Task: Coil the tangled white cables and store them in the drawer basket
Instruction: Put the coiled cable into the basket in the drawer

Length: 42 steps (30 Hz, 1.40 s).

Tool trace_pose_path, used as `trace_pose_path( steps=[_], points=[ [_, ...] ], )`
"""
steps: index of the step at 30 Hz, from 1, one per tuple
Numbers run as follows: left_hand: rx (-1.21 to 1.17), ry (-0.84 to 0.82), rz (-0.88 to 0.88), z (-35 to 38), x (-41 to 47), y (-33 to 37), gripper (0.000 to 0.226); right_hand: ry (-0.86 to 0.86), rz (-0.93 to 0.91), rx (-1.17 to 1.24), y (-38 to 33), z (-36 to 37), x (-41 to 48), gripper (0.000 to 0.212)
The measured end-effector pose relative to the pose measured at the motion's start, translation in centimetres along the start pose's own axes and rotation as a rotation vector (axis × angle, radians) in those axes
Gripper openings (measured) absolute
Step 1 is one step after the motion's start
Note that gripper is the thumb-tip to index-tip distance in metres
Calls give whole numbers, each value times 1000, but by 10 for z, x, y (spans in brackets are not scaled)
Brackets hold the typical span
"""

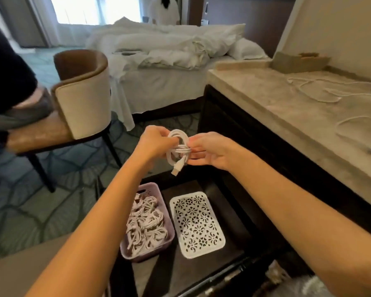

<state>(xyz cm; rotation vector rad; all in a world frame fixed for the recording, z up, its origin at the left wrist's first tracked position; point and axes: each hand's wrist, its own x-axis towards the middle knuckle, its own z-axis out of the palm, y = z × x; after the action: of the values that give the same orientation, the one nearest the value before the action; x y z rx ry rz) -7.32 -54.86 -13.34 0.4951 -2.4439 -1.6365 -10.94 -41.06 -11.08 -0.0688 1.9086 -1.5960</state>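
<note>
A coiled white cable [178, 150] hangs between both hands above the open drawer, wrapped round its middle, with a plug end dangling below. My left hand [153, 142] grips the coil from the left. My right hand [210, 150] pinches the wrap at the coil's right side. Below, a mauve basket [146, 188] in the drawer [229, 202] holds several coiled white cables [145, 224]. Loose white cables [321, 93] lie spread on the marble countertop [266, 97] at the right.
A white patterned basket lid [196, 224] lies flat beside the mauve basket. A chair [81, 93] with a seated person [7, 82] stands at the left. An unmade bed [169, 52] fills the back. Another person [164, 9] stands by the window.
</note>
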Motion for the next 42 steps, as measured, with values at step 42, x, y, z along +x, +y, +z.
trace_pose_path(
  steps=[42],
  points=[
    [143, 217, -873, 35, 39, -298, 57, -57, 659, -98, 194, 107, 182, 29]
  ],
)
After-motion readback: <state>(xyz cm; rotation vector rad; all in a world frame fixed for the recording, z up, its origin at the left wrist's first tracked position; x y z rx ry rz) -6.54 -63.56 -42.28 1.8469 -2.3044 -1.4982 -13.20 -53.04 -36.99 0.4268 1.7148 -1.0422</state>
